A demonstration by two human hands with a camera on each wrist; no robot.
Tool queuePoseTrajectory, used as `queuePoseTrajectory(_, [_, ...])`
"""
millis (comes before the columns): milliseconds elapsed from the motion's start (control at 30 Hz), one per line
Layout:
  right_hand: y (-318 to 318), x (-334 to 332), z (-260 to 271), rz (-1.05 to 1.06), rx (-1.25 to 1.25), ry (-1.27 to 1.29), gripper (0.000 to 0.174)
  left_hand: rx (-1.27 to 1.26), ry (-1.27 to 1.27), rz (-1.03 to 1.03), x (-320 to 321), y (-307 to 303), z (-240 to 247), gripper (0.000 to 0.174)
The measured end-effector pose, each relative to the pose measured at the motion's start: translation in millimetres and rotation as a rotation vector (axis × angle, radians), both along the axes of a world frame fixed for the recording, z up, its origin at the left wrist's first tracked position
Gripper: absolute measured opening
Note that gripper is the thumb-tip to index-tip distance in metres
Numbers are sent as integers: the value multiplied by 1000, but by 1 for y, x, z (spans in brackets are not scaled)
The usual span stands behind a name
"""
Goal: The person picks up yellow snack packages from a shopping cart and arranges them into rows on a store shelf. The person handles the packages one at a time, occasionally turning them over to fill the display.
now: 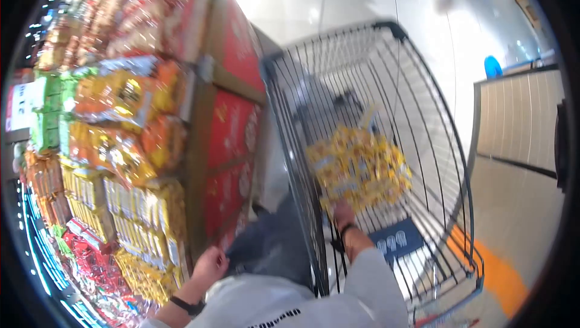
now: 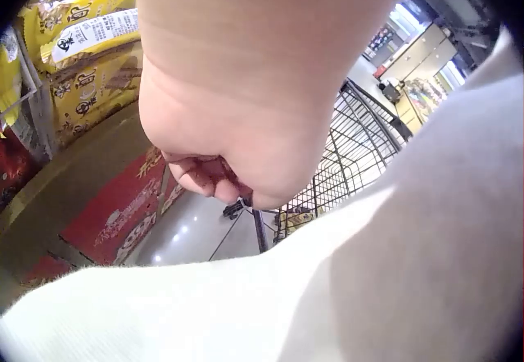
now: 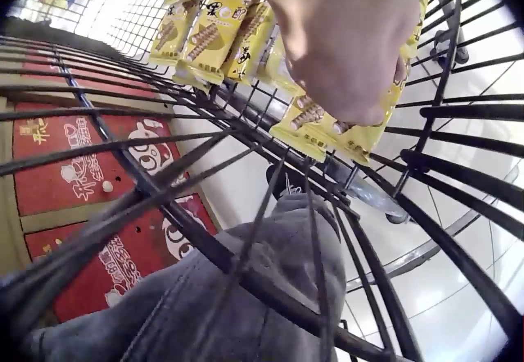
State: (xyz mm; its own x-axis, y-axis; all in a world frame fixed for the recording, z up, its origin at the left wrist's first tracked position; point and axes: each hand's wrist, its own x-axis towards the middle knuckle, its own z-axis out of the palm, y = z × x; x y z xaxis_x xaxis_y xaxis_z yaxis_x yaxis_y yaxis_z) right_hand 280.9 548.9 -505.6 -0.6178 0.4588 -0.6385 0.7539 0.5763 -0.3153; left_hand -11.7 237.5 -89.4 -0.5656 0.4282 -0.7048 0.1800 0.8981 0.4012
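Yellow snack packets point(image 1: 365, 168), printed with brown stick-shaped treats, lie in a pile inside the wire shopping cart point(image 1: 450, 110). My right hand point(image 1: 344, 213) reaches into the cart at the near edge of this pile. In the right wrist view its curled fingers grip a snack packet point(image 3: 304, 128) at the pile's edge; the fingertips are partly hidden. My left hand point(image 1: 211, 264) hangs loosely curled beside the snack display, near my body. In the left wrist view this hand point(image 2: 237, 149) holds nothing visible.
On the left stands a tall display of bagged snacks point(image 1: 127, 92), with red printed cartons point(image 1: 229, 128) along its side. A dark blue sign point(image 1: 396, 239) shows on the cart's near part. A counter point(image 1: 519, 116) stands to the right.
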Motion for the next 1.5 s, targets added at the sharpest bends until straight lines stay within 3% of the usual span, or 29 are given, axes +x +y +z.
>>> queuePoseTrajectory(33, [5,-15,20,-50,-33,-157,35,-12,-28,-16,-2,-7,-4,16])
queuePoseTrajectory(67, [12,-27,43,77,-5,-333,37,-6,-36,30,2,-28,-20,18])
queuePoseTrajectory(100, [17,-39,65,-36,-29,-377,39,12,-58,42,3,-44,-32,21])
queuePoseTrajectory(167, [13,-38,78,87,91,-348,29,-66,-7,-25,-4,-29,-17,24])
queuePoseTrajectory(300, [18,-32,67,82,129,-327,27,-20,1,-29,-9,-33,-16,25])
queuePoseTrajectory(400, [25,-36,67,-12,-3,-408,26,25,-7,-6,-10,-39,-17,24])
queuePoseTrajectory(600, [44,-42,112,-198,79,-179,18,159,15,-29,-10,-48,-11,23])
queuePoseTrajectory(667, [51,-51,146,-475,-218,-120,12,235,48,-59,-15,-48,-2,23])
queuePoseTrajectory(700, [50,-48,144,-485,-207,-113,12,227,23,-71,-19,-43,10,23])
queuePoseTrajectory(767, [56,-32,109,-378,163,186,14,296,55,-106,-26,-38,31,23])
queuePoseTrajectory(833, [71,-43,140,-549,24,229,19,376,110,-95,-33,-43,38,23])
queuePoseTrajectory(900, [103,-21,66,-1324,-651,741,16,469,188,-62,-36,-47,54,21])
queuePoseTrajectory(967, [122,-32,39,-1233,-594,781,17,531,227,-51,-42,-56,73,19])
queuePoseTrajectory(1000, [107,-54,125,-892,-191,715,18,549,230,-37,-44,-61,79,18])
queuePoseTrajectory(1033, [80,-96,266,-623,280,585,20,555,227,-39,-46,-66,88,18])
queuePoseTrajectory(1100, [78,-127,313,-712,151,433,30,540,191,29,-46,-77,107,17])
queuePoseTrajectory(1233, [42,-196,405,-408,313,826,38,677,305,105,-43,-109,108,16])
queuePoseTrajectory(1333, [-4,-247,465,-184,108,928,36,727,360,245,-41,-128,126,15])
queuePoseTrajectory(1433, [-63,-286,533,185,-170,864,33,788,415,283,-45,-141,143,20])
queuePoseTrajectory(1467, [-85,-295,553,348,-152,867,32,843,464,298,-43,-147,148,23])
queuePoseTrajectory(1500, [-106,-304,568,513,-135,865,32,838,497,267,-47,-158,138,38])
